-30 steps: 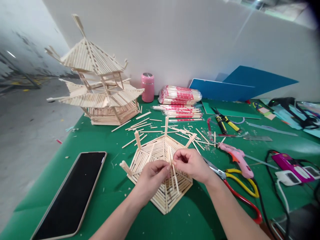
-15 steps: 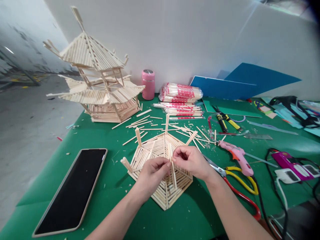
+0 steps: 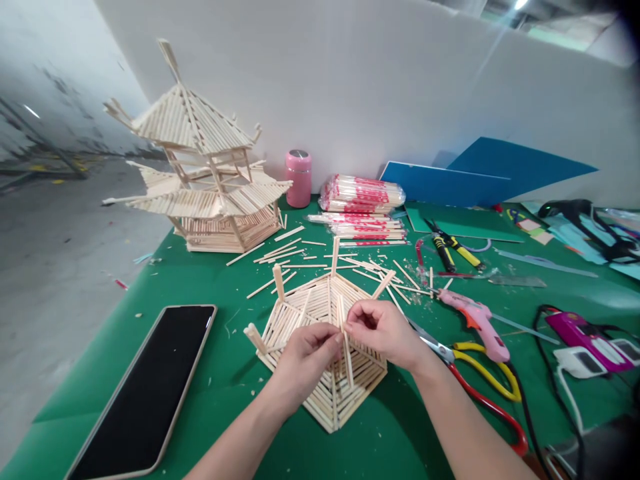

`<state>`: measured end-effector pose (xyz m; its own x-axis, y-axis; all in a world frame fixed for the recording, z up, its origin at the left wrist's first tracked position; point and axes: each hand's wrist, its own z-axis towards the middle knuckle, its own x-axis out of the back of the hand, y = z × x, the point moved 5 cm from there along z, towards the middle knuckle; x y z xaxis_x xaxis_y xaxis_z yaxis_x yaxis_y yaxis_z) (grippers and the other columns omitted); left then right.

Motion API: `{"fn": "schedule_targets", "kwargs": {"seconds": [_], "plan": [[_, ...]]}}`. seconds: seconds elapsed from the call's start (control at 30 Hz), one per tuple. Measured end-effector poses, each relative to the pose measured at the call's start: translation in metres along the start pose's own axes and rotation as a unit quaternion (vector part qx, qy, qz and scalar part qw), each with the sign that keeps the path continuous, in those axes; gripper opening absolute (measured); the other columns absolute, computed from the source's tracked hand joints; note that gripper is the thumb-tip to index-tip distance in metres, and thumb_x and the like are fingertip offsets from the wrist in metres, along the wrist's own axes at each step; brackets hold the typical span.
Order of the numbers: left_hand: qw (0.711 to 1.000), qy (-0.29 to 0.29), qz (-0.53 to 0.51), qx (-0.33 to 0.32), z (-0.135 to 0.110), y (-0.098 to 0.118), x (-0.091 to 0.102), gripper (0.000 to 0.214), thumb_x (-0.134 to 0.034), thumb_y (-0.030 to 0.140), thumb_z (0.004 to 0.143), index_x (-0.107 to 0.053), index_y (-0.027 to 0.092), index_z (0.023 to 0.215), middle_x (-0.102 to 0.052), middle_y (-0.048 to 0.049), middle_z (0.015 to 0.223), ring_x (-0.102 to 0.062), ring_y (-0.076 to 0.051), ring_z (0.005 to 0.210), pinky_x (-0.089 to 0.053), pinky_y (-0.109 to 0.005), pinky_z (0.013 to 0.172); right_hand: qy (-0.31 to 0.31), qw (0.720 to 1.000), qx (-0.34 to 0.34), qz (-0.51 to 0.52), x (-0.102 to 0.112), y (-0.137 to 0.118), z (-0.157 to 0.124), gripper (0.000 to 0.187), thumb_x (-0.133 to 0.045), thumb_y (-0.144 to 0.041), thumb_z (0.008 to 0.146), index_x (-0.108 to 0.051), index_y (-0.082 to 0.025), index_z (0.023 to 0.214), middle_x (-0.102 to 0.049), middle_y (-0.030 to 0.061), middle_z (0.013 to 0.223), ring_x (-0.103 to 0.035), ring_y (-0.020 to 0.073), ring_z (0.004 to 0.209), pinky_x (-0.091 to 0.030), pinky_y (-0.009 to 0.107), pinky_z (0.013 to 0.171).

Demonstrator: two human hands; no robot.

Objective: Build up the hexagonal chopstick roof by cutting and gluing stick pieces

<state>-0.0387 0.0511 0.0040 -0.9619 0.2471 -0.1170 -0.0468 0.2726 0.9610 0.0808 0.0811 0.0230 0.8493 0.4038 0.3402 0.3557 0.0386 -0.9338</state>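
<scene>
Both my hands meet over a hexagonal base of wooden sticks [image 3: 320,407], which lies on the green table and has short stick posts at several corners. My left hand [image 3: 311,353] is closed in a pinch on a pair of chopsticks [image 3: 349,367] held above the base. From the other side, my right hand [image 3: 383,330] pinches the same chopsticks near their middle. The chopsticks lie side by side, one end toward me, slightly tilted. My fingers hide the spot where they are gripped.
A stick pagoda model [image 3: 200,200] stands at the back left, beside a pink flask [image 3: 299,179] and packed chopsticks [image 3: 363,193]. Loose sticks [image 3: 280,253] lie behind the base. A phone [image 3: 145,393] is at left; scissors [image 3: 480,373], pink glue gun [image 3: 475,320] and pliers [image 3: 453,247] at right.
The whole view has shifted slightly, so everything appears a little lower. My hands keep the same pinch on the chopsticks, with barely any movement over the base.
</scene>
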Motion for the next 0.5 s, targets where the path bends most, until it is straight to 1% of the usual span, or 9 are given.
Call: {"fn": "schedule_targets", "kwargs": {"seconds": [0.27, 0.37, 0.43, 0.5], "plan": [[1.000, -0.001, -0.009, -0.002, -0.0001, -0.0038, 0.0008, 0.021, -0.052, 0.026, 0.075, -0.058, 0.012, 0.060, -0.049, 0.0030, 0.051, -0.038, -0.007, 0.048, -0.028, -0.019, 0.046, 0.014, 1.000, -0.005, 0.017, 0.0027, 0.0022, -0.0014, 0.014, -0.061, -0.024, 0.070, -0.052, -0.015, 0.065, -0.042, -0.0055, 0.055, -0.036, 0.0066, 0.049, -0.029, 0.019, 0.044], [1.000, -0.011, -0.019, -0.005, -0.0008, -0.0028, 0.0004, 0.021, -0.052, 0.024, 0.076, -0.057, 0.012, 0.059, -0.049, 0.0027, 0.051, -0.038, -0.007, 0.048, -0.029, -0.020, 0.047, 0.019, 0.997, -0.004, 0.074, 0.0022, 0.0051, -0.0003, 0.016, -0.063, -0.028, 0.070, -0.054, -0.015, 0.075, -0.043, -0.0054, 0.058, -0.037, 0.0072, 0.052, -0.031, 0.020, 0.047], [0.999, -0.022, -0.027, -0.009, -0.0008, -0.0019, -0.0003, 0.023, -0.052, 0.024, 0.076, -0.057, 0.012, 0.058, -0.049, 0.0021, 0.051, -0.039, -0.007, 0.049, -0.030, -0.020, 0.048, 0.017, 0.993, 0.000, 0.116, 0.0004, 0.0049, 0.0002, 0.018, -0.061, -0.030, 0.072, -0.056, -0.015, 0.081, -0.043, -0.0048, 0.060, -0.038, 0.0077, 0.054, -0.032, 0.021, 0.050], [0.998, -0.036, -0.045, -0.005, -0.0005, -0.0027, -0.0013, 0.024, -0.054, 0.025, 0.077, -0.058, 0.011, 0.057, -0.050, 0.0015, 0.052, -0.039, -0.007, 0.050, -0.029, -0.020, 0.048, 0.009, 0.991, 0.004, 0.136, -0.0026, 0.0027, 0.0002, 0.019, -0.057, -0.033, 0.075, -0.059, -0.014, 0.079, -0.042, -0.0045, 0.059, -0.037, 0.0073, 0.053, -0.032, 0.021, 0.050]]}}
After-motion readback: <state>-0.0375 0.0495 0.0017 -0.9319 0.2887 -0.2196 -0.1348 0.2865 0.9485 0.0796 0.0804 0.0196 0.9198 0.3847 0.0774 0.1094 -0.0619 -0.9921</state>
